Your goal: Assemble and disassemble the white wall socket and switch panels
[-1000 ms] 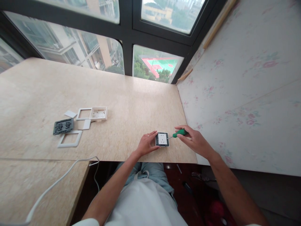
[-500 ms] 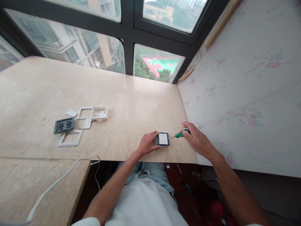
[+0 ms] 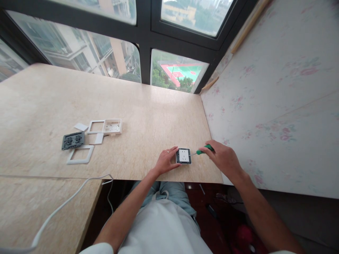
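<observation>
Right hand [image 3: 224,157] grasps the screwdriver [image 3: 199,152] to the right of the socket [image 3: 184,156], with the shaft slanting to its right side; left hand [image 3: 166,161] holds the socket by its left edges on the counter [image 3: 148,123]. Whether the tip sits in a screw, I cannot tell. For good work, I would brace the socket firmly, stand the shaft straighter, and turn slowly with even pressure.

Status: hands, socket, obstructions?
Left hand holding socket at its left side. Right hand gripping green screwdriver, tip at socket's right side. Socket face up on tabletop. Grey plate and white box off left, not in the way.
</observation>
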A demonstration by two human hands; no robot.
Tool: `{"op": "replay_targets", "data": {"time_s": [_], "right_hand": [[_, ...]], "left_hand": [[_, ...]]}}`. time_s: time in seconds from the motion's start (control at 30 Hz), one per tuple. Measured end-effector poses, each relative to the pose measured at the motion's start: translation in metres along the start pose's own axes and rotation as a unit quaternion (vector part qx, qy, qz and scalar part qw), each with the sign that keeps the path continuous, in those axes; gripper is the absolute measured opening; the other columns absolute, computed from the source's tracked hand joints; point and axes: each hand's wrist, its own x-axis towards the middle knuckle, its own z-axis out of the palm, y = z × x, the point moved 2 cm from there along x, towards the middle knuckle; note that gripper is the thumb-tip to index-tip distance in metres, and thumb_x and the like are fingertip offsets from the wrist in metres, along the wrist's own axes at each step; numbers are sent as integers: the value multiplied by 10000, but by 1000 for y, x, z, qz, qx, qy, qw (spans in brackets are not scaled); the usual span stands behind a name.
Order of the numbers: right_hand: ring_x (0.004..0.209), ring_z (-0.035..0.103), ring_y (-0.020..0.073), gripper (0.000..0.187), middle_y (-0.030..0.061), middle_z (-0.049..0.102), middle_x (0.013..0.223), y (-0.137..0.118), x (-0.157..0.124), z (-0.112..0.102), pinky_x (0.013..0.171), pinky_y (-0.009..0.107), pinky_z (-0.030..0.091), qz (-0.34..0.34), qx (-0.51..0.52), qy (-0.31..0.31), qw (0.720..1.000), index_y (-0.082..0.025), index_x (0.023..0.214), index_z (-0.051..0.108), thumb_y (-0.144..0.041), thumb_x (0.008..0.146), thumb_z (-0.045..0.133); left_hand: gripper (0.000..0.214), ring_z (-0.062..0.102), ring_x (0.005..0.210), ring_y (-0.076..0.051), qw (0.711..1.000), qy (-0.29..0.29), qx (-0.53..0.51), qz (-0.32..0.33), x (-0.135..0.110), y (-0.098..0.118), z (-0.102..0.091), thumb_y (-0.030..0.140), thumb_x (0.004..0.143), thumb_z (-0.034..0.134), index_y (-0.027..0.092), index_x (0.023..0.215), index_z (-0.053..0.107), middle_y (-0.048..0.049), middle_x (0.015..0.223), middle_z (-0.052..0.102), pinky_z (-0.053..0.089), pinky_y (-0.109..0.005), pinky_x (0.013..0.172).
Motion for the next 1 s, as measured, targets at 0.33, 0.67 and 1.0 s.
{"op": "replay_targets", "data": {"time_s": [0.33, 0.67, 1.0], "right_hand": [[1259, 575, 280, 451, 159, 516, 1425, 7, -4, 2, 991, 442, 496, -37, 133, -41, 990, -215, 1308, 453, -258, 861, 503], [753, 686, 179, 347, 54, 745, 942, 3, 2, -10, 676, 286, 525, 39, 196, -132, 971, -218, 1130, 569, -157, 798, 490], [566, 637, 232, 457, 69, 681, 613, -2, 9, -20, 479, 274, 292, 93, -117, -127, 981, -225, 717, 631, -631, 887, 512]], "left_hand": [[788, 495, 1347, -304, 1000, 0, -3, -1, 1, 3, -2, 506, 784, 742, 289, 1467, 412, -116, 1507, 473, 390, -477, 1083], [787, 499, 1345, -298, 1000, -1, 0, -3, 1, 3, -2, 503, 784, 743, 283, 1463, 414, -118, 1508, 472, 389, -472, 1086], [789, 501, 1342, -298, 1000, 0, 0, -2, 1, 3, -2, 497, 779, 752, 275, 1460, 421, -115, 1507, 474, 393, -469, 1080]]}}
